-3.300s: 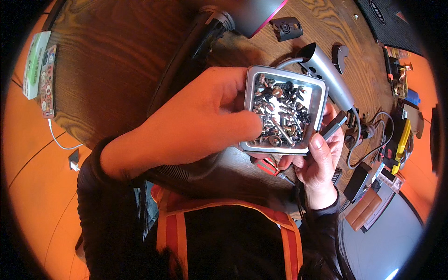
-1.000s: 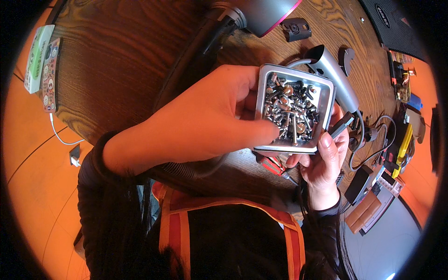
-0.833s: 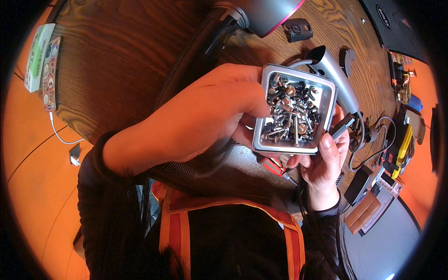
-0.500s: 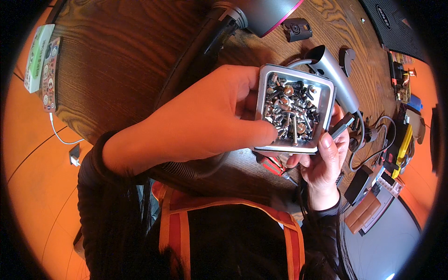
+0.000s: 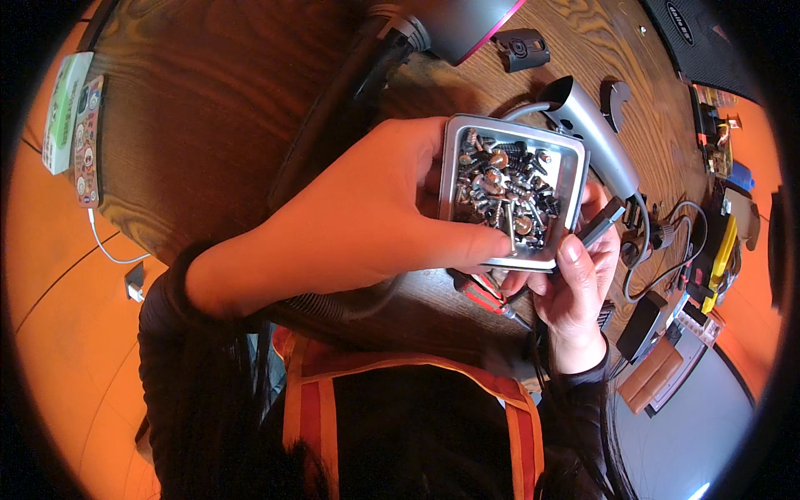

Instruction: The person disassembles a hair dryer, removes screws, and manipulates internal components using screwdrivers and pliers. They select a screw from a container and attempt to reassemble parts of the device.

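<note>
A square metal tray (image 5: 457, 138), heaped with silver, bronze and black screws (image 5: 500, 187), is held up over the wooden table. My left hand (image 5: 367, 221) grips it from the left, its thumb reaching over the lower part onto a long screw. My right hand (image 5: 575, 292) is wrapped round the tray's lower right side, thumb on the edge. A dark bar-like tool (image 5: 600, 223) pokes up by my right fingers; whether they hold it is unclear. Below the tray lies a red-handled screwdriver (image 5: 482, 293).
A grey hair dryer (image 5: 454, 25), small dark casing parts (image 5: 521, 48) and a silver cylinder with cable (image 5: 596, 142) lie beyond. At right are a yellow tool (image 5: 721, 258) and other items; at left, a sticker-covered phone (image 5: 88, 142) on a cord.
The tray and my hands have shifted a little left since a second ago. My left thumb rose onto the tray's left side, then moved down and rightward over the lower screws.
</note>
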The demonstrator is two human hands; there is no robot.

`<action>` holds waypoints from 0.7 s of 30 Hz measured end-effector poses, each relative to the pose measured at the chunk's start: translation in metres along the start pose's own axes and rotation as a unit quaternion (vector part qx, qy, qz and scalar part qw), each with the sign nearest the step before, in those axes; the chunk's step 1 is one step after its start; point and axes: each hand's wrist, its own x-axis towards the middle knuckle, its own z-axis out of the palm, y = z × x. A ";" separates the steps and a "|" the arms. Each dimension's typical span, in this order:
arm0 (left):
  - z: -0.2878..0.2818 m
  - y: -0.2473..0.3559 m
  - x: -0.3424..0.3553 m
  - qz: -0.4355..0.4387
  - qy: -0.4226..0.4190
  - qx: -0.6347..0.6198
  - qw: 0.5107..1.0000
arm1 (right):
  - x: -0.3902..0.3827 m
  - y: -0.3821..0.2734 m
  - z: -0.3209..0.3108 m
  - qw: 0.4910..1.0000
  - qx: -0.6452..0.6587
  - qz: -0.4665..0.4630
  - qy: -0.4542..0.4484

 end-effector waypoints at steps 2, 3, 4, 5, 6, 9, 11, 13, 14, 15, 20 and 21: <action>-0.001 0.002 0.000 -0.027 0.014 0.018 0.999 | 0.000 0.000 0.000 1.000 0.000 0.003 0.001; -0.002 0.003 -0.001 -0.033 0.018 0.029 0.999 | 0.000 0.000 0.000 1.000 0.001 0.002 0.001; -0.002 0.003 -0.001 -0.038 0.017 0.009 0.999 | 0.001 0.000 -0.001 1.000 0.007 0.002 -0.005; -0.002 0.004 -0.001 -0.035 0.012 -0.009 0.999 | 0.001 0.001 -0.001 1.000 0.002 0.002 0.001; -0.002 0.004 -0.001 -0.032 0.005 -0.016 0.999 | 0.002 0.000 -0.002 1.000 -0.006 0.008 -0.005; -0.001 0.005 0.000 -0.058 0.025 -0.034 0.997 | 0.002 -0.001 0.001 1.000 0.010 0.009 -0.003; 0.005 0.002 0.001 -0.029 0.043 0.008 0.999 | 0.001 0.000 0.005 1.000 0.015 -0.001 0.017; 0.008 0.000 0.001 -0.020 0.060 0.033 0.997 | 0.002 0.000 0.009 0.999 0.004 -0.009 0.031; 0.008 0.000 0.001 -0.026 0.069 0.038 0.997 | 0.002 0.000 0.010 1.000 -0.001 -0.012 0.029; 0.008 0.000 0.001 -0.027 0.076 0.046 0.996 | 0.002 0.000 0.010 0.999 0.007 -0.007 0.031; 0.007 0.001 0.002 -0.030 0.074 0.005 0.997 | 0.002 0.000 0.006 0.999 0.028 0.013 0.016; 0.007 0.001 0.002 -0.034 0.074 0.012 0.997 | 0.003 0.000 0.004 0.999 0.052 0.004 -0.012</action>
